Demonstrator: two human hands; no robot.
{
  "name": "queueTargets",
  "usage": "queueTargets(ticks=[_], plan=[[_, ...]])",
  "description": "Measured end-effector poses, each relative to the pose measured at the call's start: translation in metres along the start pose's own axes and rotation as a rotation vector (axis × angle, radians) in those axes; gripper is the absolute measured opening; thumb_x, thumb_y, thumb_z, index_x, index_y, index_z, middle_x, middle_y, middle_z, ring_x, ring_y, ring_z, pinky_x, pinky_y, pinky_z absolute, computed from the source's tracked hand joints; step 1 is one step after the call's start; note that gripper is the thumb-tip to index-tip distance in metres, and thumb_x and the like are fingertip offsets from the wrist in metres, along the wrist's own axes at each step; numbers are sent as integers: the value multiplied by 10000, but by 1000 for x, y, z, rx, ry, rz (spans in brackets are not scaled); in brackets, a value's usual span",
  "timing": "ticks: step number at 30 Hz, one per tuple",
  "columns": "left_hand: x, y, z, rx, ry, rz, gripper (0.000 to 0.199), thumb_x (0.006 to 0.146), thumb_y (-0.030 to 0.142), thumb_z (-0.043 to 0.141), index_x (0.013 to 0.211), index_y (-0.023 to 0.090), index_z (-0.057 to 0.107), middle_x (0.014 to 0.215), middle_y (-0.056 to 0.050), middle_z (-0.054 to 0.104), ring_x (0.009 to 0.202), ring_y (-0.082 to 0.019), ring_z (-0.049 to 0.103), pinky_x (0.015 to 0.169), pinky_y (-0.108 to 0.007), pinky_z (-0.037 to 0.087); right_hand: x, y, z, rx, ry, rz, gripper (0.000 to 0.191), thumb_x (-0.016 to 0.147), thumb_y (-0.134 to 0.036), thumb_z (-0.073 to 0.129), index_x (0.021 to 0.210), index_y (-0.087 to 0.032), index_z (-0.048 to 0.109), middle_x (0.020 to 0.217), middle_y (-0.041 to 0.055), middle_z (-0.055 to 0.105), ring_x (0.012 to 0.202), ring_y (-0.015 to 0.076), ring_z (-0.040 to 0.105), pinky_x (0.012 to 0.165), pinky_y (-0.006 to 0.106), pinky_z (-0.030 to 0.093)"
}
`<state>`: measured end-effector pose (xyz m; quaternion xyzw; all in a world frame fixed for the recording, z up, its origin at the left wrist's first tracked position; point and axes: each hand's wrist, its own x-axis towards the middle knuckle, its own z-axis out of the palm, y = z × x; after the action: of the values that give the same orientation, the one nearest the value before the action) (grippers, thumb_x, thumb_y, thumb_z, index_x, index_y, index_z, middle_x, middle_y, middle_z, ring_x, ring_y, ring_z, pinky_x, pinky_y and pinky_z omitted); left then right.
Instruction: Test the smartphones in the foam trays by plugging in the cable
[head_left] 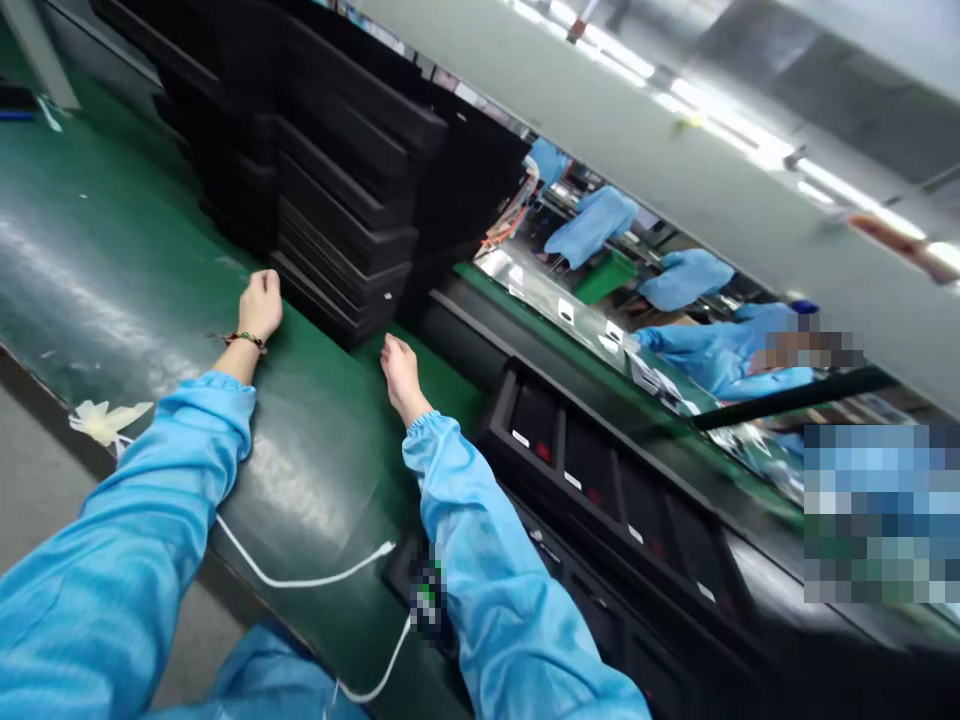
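Note:
My left hand (261, 303), with a beaded bracelet at the wrist, is closed over the green tabletop (300, 430), just left of a stack of black trays (337, 220). Its fingers are curled and I cannot make out anything in them. My right hand (401, 372) is closed too, near the right front corner of that stack, with thumb and fingers pressed together. Whether it holds something small is too blurred to tell. Both forearms are in blue sleeves.
A black compartment tray (559, 440) with dark items lies at the right. White cables (300, 582) trail near a dark device by my right forearm. Beyond runs a conveyor line (525, 285) with white pieces, where a person in blue (720, 350) leans in.

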<state>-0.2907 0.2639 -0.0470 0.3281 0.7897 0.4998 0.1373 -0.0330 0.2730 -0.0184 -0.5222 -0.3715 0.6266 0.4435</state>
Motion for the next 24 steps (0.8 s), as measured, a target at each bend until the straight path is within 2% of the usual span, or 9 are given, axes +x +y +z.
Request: queueTargets(ticks=[4,7,12,15,19,24], plan=[[6,-1,6,15,-47,-15,526,1140,534,387,1470,179,591,1439,-242,739,1415,-412,675,1230,-569,490,36,-2,18,1,28,58,216,1020,-448,664,1040,-234,690,989,22,728,1078,184,684,1044,306,574],[10,-2,12,40,-66,-36,610,1126,610,373,1517,190,579,1434,-272,731,1389,-460,687,1206,-627,483,54,-1,28,3,24,80,255,1022,-508,638,1063,-263,694,1020,16,736,1031,181,683,962,290,598],[12,-6,12,71,-88,-50,662,1111,712,366,1490,216,587,1444,-249,729,1370,-448,697,1165,-572,516,70,-1,31,30,18,105,245,1030,-532,618,1063,-304,704,1046,6,756,951,186,685,818,274,620],[9,-5,8,81,-90,-50,665,1099,750,384,1430,214,598,1351,-240,756,1323,-443,713,1116,-535,545,72,-4,29,52,30,129,237,1059,-503,582,995,-298,681,972,-3,738,841,174,669,728,248,607],[3,-3,6,83,-77,-25,564,1095,723,468,1308,226,627,1275,-216,768,1308,-439,707,1138,-525,523,65,-10,31,77,29,131,280,1097,-487,537,953,-298,685,935,-19,756,785,174,677,661,245,601],[-2,0,6,57,-57,-6,436,1119,650,519,1228,239,621,1287,-185,777,1302,-400,716,1128,-479,521,44,-17,43,111,-2,119,350,1135,-480,462,986,-301,723,1009,-21,819,925,190,761,783,305,668]])
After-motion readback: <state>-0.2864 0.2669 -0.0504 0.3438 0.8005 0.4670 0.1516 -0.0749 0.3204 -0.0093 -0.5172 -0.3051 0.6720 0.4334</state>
